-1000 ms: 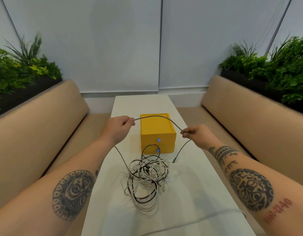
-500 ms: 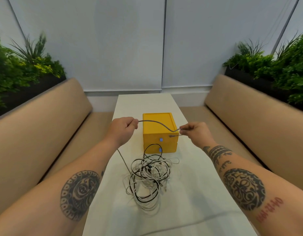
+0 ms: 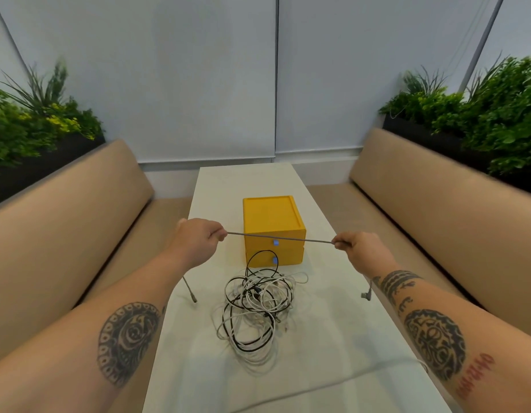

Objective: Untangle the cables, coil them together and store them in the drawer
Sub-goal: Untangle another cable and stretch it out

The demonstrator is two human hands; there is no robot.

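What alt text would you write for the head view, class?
The left hand and right hand hold a grey cable taut above a white table. Beneath lies a tangle of cables, before a yellow drawer box.

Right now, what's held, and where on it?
One grey cable, stretched taut between left hand and right hand, each pinching short of a dangling end.

One view only: a wide-angle camera worn on the head, facing forward and down along the length of the table (image 3: 333, 323) toward the far wall (image 3: 198, 84). The left hand (image 3: 195, 242) and right hand (image 3: 361, 251) sit mid-frame, close to the lens.
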